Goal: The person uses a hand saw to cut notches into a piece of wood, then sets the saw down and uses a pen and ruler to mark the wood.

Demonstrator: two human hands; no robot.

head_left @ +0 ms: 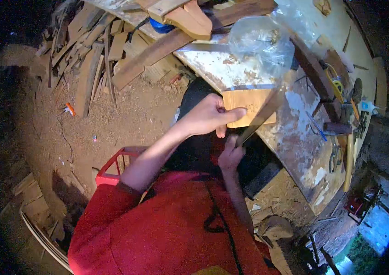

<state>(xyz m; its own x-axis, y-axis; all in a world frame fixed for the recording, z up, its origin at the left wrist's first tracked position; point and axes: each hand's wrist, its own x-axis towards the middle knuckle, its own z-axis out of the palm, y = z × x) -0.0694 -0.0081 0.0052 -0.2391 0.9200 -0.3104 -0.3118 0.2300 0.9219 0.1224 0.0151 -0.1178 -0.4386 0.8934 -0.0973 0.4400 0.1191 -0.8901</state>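
Observation:
A pale yellow wooden block (249, 101) lies at the edge of the worn workbench (290, 158). My left hand (210, 115) is closed on its left end, thumb on the top face and fingers partly hidden beneath. My right hand (231, 155), slightly blurred and just below the block, grips the near end of a long flat dark tool (264, 111). That tool, perhaps a file, slants up to the right across the block's right part. Whether its blade touches the wood cannot be made out.
Dark boards (158, 57) and a clear plastic bag (261, 41) lie beyond the block. Tools, including pliers (334, 159) and a blue pen (317, 126), are on the right. Scrap wood (89, 78) is piled back left; a red stool (112, 166) stands by my left arm.

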